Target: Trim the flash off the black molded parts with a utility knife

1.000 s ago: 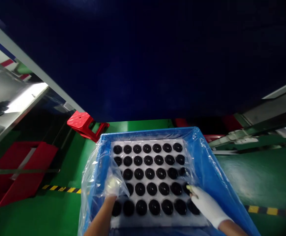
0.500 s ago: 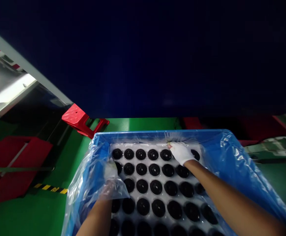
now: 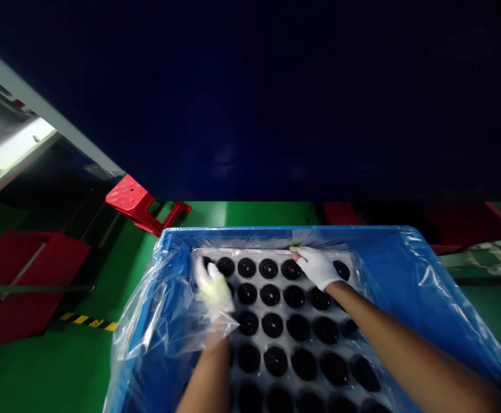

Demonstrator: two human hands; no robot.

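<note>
We are leaning over one blue crate (image 3: 411, 298), which is holding one white tray (image 3: 260, 310) and is wearing one sheet of clear plastic (image 3: 140, 310) over its left rim. In the tray we are counting at least five rows of black round pieces (image 3: 268, 268): six are showing in the far row, one of them partly behind our left hand (image 3: 211, 292), and the nearest row is running out of view. Both our hands are wearing white gloves. Our left fingers are spreading apart over the far left corner, blurring, and we cannot tell whether they are touching the tray. Our right hand (image 3: 317, 267) is bending its fingers at the tray's far edge; we cannot tell whether they are gripping it. Around us, one red stool (image 3: 132, 201) is standing beyond the crate's far left corner, one red bin (image 3: 67, 269) is sitting on the left, and one dark blue panel (image 3: 250, 103) is hanging above.

Compared with half a second ago, our left hand is reaching farther forward and to the right, and the plastic is now lying about our wrist rather than covering the whole hand. Our right hand is staying at the same spot.
</note>
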